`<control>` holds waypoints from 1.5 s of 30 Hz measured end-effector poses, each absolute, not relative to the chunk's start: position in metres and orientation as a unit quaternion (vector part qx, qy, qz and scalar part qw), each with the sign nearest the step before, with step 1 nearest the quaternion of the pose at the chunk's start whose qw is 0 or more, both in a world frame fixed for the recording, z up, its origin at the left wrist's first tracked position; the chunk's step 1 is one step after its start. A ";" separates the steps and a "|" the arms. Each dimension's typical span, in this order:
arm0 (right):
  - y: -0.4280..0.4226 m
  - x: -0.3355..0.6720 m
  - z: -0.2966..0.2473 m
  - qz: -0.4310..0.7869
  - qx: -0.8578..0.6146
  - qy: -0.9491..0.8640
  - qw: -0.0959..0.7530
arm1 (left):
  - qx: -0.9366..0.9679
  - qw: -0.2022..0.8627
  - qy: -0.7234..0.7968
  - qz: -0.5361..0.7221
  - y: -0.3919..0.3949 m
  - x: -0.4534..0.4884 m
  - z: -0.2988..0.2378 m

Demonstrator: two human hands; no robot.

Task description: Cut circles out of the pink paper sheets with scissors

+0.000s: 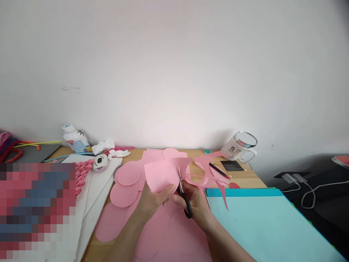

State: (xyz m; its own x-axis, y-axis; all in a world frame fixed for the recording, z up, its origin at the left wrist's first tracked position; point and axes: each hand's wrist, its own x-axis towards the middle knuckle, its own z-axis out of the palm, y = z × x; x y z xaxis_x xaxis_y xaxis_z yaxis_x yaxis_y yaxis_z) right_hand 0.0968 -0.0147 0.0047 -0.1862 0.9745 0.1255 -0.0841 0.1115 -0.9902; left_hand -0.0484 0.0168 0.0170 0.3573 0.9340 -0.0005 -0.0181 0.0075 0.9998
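Note:
My left hand (156, 200) pinches a piece of pink paper (160, 174) with a rounded right side and a cornered left side. In my right hand (195, 200) is a pair of scissors (187, 205) with black handles, its blades pointing away from me at the paper's right edge. A ring-shaped pink offcut (207, 165) spreads out beyond the blades to the right. Under both hands lies a large pink sheet (169, 233) with faint curved lines. Several cut pink circles (125, 194) overlap to the left of my left hand.
A white lidded mug (237, 147) stands at the back right, near a black card (231, 166) and a dark pen (219, 170). Light blue sheets (251, 218) cover the right front. On the left are a white bottle (77, 139), crumpled tissue (103, 146) and a small round device (100, 162).

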 end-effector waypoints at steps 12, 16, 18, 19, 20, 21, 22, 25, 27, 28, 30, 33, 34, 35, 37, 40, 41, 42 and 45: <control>-0.015 0.098 -0.001 0.537 -0.435 -0.536 0.485 | 0.553 0.593 0.395 0.432 0.018 -0.048 0.012; -0.016 0.099 -0.005 0.538 -0.451 -0.527 0.479 | 0.555 0.592 0.396 0.429 0.018 -0.049 0.011; -0.016 0.100 -0.007 0.541 -0.452 -0.524 0.478 | 0.556 0.592 0.396 0.428 0.018 -0.049 0.009; -0.016 0.100 -0.007 0.541 -0.452 -0.524 0.478 | 0.556 0.591 0.396 0.429 0.018 -0.050 0.009; -0.016 0.100 -0.007 0.541 -0.451 -0.525 0.477 | 0.555 0.590 0.397 0.431 0.018 -0.050 0.008; -0.016 0.100 -0.007 0.541 -0.451 -0.526 0.476 | 0.554 0.590 0.397 0.432 0.018 -0.050 0.007; -0.016 0.100 -0.006 0.541 -0.451 -0.528 0.474 | 0.552 0.591 0.396 0.434 0.019 -0.050 0.007; -0.016 0.100 -0.004 0.540 -0.454 -0.532 0.468 | 0.544 0.596 0.394 0.440 0.019 -0.051 0.006; -0.016 0.100 -0.004 0.541 -0.452 -0.535 0.466 | 0.538 0.599 0.393 0.445 0.019 -0.051 0.005; -0.017 0.100 -0.004 0.542 -0.449 -0.535 0.467 | 0.534 0.600 0.393 0.447 0.019 -0.051 0.005; -0.016 0.101 -0.004 0.544 -0.443 -0.537 0.468 | 0.526 0.603 0.393 0.453 0.019 -0.051 0.004; -0.016 0.100 -0.004 0.546 -0.442 -0.539 0.466 | 0.514 0.613 0.386 0.460 0.019 -0.051 0.003; -0.016 0.100 -0.003 0.546 -0.442 -0.539 0.465 | 0.512 0.615 0.383 0.461 0.019 -0.051 0.003; -0.016 0.100 -0.003 0.546 -0.442 -0.539 0.465 | 0.511 0.616 0.382 0.461 0.020 -0.051 0.002; -0.016 0.099 -0.002 0.545 -0.441 -0.539 0.466 | 0.510 0.615 0.383 0.463 0.020 -0.051 0.002; -0.016 0.099 -0.002 0.546 -0.438 -0.540 0.467 | 0.511 0.615 0.382 0.463 0.021 -0.051 0.002; -0.016 0.099 -0.002 0.547 -0.436 -0.541 0.466 | 0.513 0.615 0.380 0.462 0.021 -0.051 0.003; -0.016 0.100 -0.002 0.548 -0.434 -0.541 0.467 | 0.514 0.616 0.379 0.462 0.021 -0.051 0.003; -0.016 0.100 -0.004 0.552 -0.428 -0.542 0.467 | 0.507 0.617 0.383 0.464 0.020 -0.051 0.005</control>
